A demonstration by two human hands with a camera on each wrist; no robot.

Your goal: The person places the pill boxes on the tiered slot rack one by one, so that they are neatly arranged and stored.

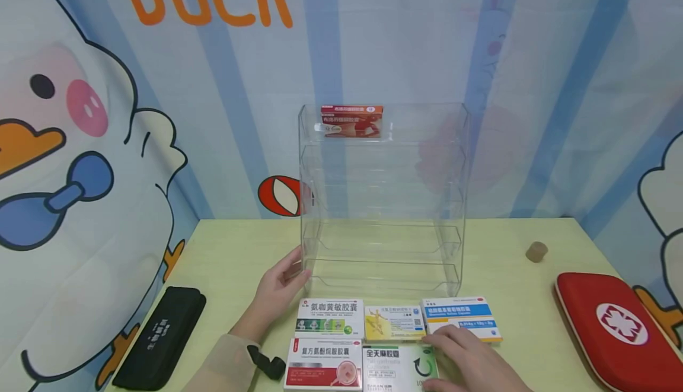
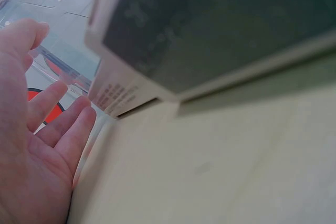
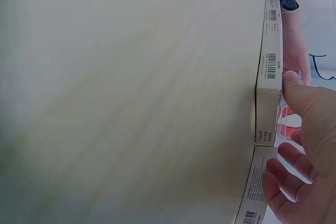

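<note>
In the head view, a tall clear acrylic display rack (image 1: 381,261) with several tiers stands on the table. My left hand (image 1: 280,285) is at its lower left side, fingers spread and relaxed; whether they touch the panel I cannot tell. Several medicine boxes lie flat in front: a white-green one (image 1: 329,316), a yellow-white one (image 1: 392,322), a blue-white one (image 1: 459,315), a red-white one (image 1: 324,365) and a white box with a green arrow (image 1: 397,368). My right hand (image 1: 466,353) is at that last box's right edge, thumb near its side, fingers loosely bent.
A red medicine box (image 1: 352,124) sits in the rack's top tier, at the left. On the left of the table lies a black case (image 1: 160,338). To the right are a red zip case (image 1: 613,327) with a white emblem and a small brown cylinder (image 1: 536,252).
</note>
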